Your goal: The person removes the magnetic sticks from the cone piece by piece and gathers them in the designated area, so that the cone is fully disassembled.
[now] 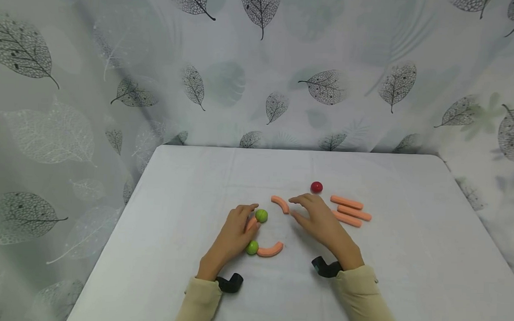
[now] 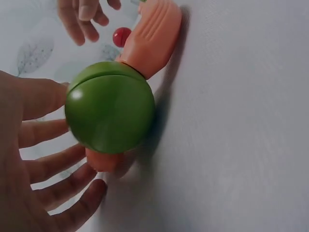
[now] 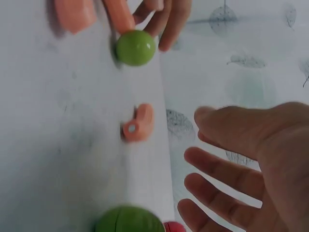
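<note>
The left hand (image 1: 233,233) is lying on the desk (image 1: 188,186) near the middle, toward the near edge, its fingers curling round a short peach piece (image 1: 251,223) that is ending in a green ball (image 1: 261,215). A second green ball (image 1: 252,247) is sitting at the heel of that hand, joined to a curved peach piece (image 1: 271,250).

The right hand (image 1: 320,222) is hovering flat, fingers spread and apart, holding nothing. Its fingertips are reaching just beside a small curved piece (image 1: 280,204), not touching it. A red ball (image 1: 316,186) is lying just beyond that hand. Three straight sticks (image 1: 350,210) are lying side by side to its right.

Wide bare cloth is stretching to the far edge, to both side edges and to the two far corners, leaving open room all around the cluster.
</note>
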Action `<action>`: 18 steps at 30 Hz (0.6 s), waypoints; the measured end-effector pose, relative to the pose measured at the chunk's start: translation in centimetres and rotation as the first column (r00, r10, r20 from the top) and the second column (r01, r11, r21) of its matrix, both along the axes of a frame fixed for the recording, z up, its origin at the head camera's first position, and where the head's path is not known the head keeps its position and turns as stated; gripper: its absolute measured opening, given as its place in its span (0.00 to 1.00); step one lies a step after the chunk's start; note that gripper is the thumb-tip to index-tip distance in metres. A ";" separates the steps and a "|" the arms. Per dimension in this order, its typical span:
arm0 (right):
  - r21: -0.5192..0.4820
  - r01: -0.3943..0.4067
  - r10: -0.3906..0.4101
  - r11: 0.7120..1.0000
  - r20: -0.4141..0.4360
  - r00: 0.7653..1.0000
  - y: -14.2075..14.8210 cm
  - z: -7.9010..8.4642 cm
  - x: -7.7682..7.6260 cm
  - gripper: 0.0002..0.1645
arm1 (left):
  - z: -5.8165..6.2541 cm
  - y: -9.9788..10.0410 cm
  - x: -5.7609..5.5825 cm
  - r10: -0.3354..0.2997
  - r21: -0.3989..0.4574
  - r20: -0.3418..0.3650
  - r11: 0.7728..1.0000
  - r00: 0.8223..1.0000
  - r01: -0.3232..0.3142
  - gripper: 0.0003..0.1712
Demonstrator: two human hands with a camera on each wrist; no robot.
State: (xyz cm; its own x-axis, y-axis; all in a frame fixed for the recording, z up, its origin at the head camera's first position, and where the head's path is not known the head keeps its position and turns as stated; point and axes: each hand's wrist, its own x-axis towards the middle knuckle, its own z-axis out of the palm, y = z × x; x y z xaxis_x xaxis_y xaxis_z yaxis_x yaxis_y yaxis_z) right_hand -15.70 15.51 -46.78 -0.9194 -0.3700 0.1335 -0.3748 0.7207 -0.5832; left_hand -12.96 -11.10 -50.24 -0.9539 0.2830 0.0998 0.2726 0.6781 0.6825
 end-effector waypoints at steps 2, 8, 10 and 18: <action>0.026 -0.021 0.022 0.999 -0.016 1.000 0.8 0.0 0.5 0.23 | 0.4 -0.2 0.5 -0.015 -0.025 -0.027 1.000 1.000 0.015 0.29; 0.126 -0.034 0.041 0.992 -0.053 0.998 2.6 -0.4 1.3 0.25 | 1.1 -1.3 2.1 -0.106 -0.088 -0.162 0.992 0.981 0.092 0.24; 0.165 -0.032 0.041 0.986 -0.048 0.998 3.0 -0.7 1.4 0.26 | 1.2 -1.5 2.4 -0.145 -0.119 -0.212 0.985 0.966 0.122 0.22; 0.167 0.001 -0.005 0.986 0.023 1.000 3.6 -2.0 1.4 0.21 | 0.5 -1.4 3.1 -0.241 -0.257 -0.270 0.951 0.932 0.171 0.20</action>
State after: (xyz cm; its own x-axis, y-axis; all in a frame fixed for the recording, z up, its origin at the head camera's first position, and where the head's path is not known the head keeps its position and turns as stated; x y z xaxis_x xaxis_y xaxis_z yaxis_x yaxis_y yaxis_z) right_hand -14.26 19.13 -48.74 -0.9227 -0.3823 0.0490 -0.3601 0.8097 -0.4634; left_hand -9.87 -12.47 -49.77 -0.8092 0.5181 0.2771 0.5875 0.7117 0.3852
